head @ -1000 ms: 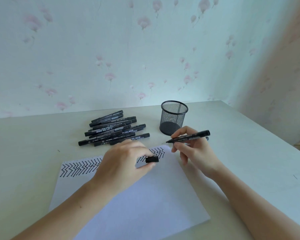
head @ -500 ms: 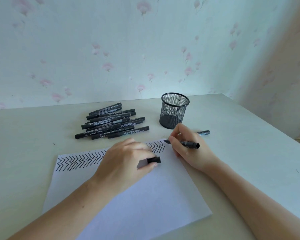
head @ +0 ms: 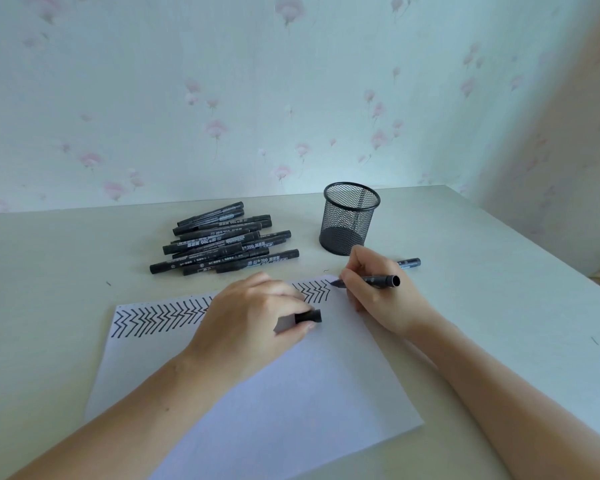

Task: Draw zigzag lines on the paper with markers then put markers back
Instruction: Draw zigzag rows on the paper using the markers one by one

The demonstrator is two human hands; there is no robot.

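White paper [head: 257,393] lies flat on table [head: 49,271], zigzag lines [head: 160,318] along its far edge. Right hand [head: 378,296] pinches an uncapped marker [head: 378,280], tip at the paper's far right corner. Left hand [head: 253,317] rests on the sheet, fingertips pinching black cap [head: 308,316]. Marker pile [head: 222,240] lies left of mesh cup [head: 350,220]; 1 stray marker [head: 409,262] behind the right hand.

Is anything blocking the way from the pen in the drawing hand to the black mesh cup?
Nothing visible does. The marker in the right hand sits just in front of the mesh cup, with only bare table between them. The cup looks empty.
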